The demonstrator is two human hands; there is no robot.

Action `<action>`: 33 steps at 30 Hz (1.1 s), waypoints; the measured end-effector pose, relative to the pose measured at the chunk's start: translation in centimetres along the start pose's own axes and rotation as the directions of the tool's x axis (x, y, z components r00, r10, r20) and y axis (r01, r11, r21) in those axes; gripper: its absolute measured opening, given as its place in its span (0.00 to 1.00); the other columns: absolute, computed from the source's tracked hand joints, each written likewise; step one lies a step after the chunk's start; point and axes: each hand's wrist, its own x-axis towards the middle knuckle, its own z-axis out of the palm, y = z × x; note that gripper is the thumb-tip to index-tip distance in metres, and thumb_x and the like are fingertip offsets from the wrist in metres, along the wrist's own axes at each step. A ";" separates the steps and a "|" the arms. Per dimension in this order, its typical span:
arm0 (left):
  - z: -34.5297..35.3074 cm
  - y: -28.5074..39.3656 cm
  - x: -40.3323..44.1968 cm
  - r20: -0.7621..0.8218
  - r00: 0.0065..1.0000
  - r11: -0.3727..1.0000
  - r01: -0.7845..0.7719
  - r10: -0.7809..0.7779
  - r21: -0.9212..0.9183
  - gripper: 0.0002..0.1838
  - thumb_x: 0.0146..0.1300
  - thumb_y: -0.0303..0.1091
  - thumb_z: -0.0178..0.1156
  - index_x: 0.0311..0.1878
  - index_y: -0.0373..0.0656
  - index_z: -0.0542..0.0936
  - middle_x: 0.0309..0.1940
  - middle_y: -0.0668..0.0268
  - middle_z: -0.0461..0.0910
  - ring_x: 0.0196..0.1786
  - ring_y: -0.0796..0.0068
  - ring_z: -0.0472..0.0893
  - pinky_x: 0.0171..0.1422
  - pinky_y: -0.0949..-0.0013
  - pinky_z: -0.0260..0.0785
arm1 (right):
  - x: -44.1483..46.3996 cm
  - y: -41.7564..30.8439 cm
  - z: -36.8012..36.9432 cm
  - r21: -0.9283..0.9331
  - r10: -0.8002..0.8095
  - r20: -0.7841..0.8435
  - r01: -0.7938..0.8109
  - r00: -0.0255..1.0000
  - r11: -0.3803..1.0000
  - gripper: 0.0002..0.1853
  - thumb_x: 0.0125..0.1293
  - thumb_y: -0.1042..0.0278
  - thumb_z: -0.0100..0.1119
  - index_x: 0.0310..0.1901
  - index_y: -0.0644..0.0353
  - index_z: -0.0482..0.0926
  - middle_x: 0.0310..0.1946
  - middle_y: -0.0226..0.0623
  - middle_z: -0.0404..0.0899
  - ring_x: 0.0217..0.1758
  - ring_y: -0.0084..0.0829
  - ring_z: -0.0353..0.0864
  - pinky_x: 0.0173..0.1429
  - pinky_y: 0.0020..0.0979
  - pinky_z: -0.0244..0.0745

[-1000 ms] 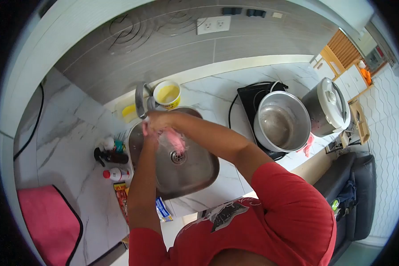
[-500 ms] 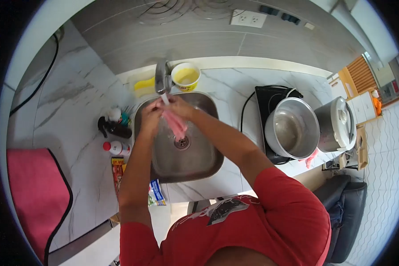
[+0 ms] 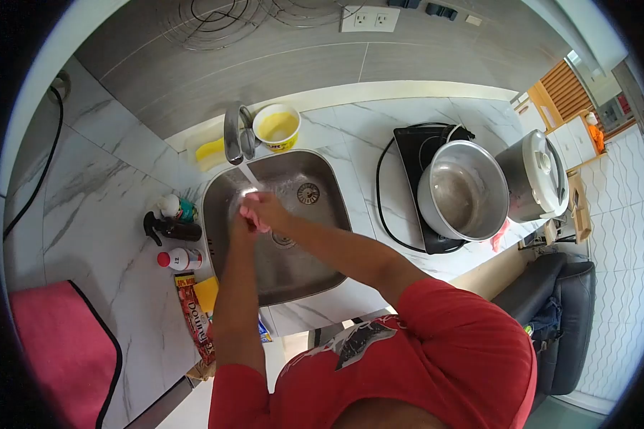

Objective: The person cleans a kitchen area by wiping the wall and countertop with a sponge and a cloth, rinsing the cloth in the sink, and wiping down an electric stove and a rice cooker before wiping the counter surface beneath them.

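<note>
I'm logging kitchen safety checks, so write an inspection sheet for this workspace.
Surface: marbled countertop around a metal sink
Items in use: pink cloth, near running water from the faucet
Clutter: spray bottle, red-capped bottle, Downy packet left of the sink
Grip: left hand and right hand, both closed on the pink cloth
Cables: black cord beside the cooktop
Surroundings: gray wall with outlet; black chair
</note>
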 end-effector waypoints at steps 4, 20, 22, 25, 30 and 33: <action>2.2 -2.0 -0.4 0.073 0.994 0.995 0.084 -0.080 -0.047 0.19 0.65 0.44 0.48 0.52 0.41 0.71 0.44 0.63 0.76 0.46 0.68 0.77 0.48 0.64 0.71 | -0.9 1.2 2.1 -0.678 -0.402 0.069 0.339 0.913 0.653 0.18 0.54 0.54 0.61 0.25 0.64 0.78 0.15 0.41 0.72 0.20 0.31 0.74 0.30 0.39 0.70; 3.6 1.5 -2.2 0.445 0.895 0.999 -0.024 0.006 0.033 0.18 0.64 0.44 0.50 0.50 0.40 0.73 0.39 0.63 0.77 0.39 0.69 0.78 0.45 0.70 0.72 | 2.3 4.6 -4.0 0.294 0.233 -0.139 -0.185 0.962 0.938 0.23 0.64 0.46 0.48 0.52 0.55 0.68 0.38 0.40 0.79 0.36 0.39 0.80 0.38 0.37 0.74; 4.5 2.4 -4.4 0.353 0.935 0.999 0.031 -0.021 -0.022 0.19 0.64 0.45 0.49 0.50 0.41 0.73 0.40 0.63 0.77 0.40 0.69 0.78 0.46 0.68 0.72 | 2.2 3.5 -2.6 0.493 0.230 -0.142 -0.133 0.963 0.860 0.22 0.62 0.48 0.51 0.45 0.59 0.73 0.35 0.38 0.80 0.34 0.37 0.80 0.35 0.34 0.74; 0.8 1.3 -2.5 0.195 0.975 0.991 0.121 -0.107 -0.060 0.20 0.64 0.47 0.48 0.50 0.42 0.73 0.40 0.63 0.77 0.41 0.69 0.77 0.45 0.66 0.72 | 2.3 3.6 -2.2 0.516 0.220 -0.189 -0.094 0.957 0.852 0.21 0.61 0.49 0.55 0.39 0.63 0.78 0.33 0.35 0.80 0.31 0.35 0.80 0.32 0.32 0.74; -7.8 -4.7 5.5 0.868 0.478 0.985 -0.155 0.137 -0.070 0.32 0.57 0.54 0.53 0.58 0.39 0.68 0.51 0.60 0.73 0.51 0.63 0.75 0.55 0.62 0.69 | 0.1 6.3 0.7 -0.537 -0.410 -0.288 0.208 0.865 0.817 0.11 0.50 0.63 0.59 0.26 0.65 0.78 0.22 0.47 0.78 0.27 0.41 0.79 0.32 0.39 0.72; -5.3 -4.7 4.5 0.257 0.958 0.991 0.114 -0.130 0.074 0.30 0.57 0.52 0.54 0.57 0.40 0.69 0.50 0.61 0.73 0.51 0.64 0.75 0.55 0.62 0.69 | -0.9 3.6 1.5 -0.794 -0.548 -0.118 0.253 0.828 0.552 0.10 0.45 0.64 0.59 0.23 0.63 0.76 0.22 0.49 0.77 0.27 0.47 0.78 0.35 0.42 0.72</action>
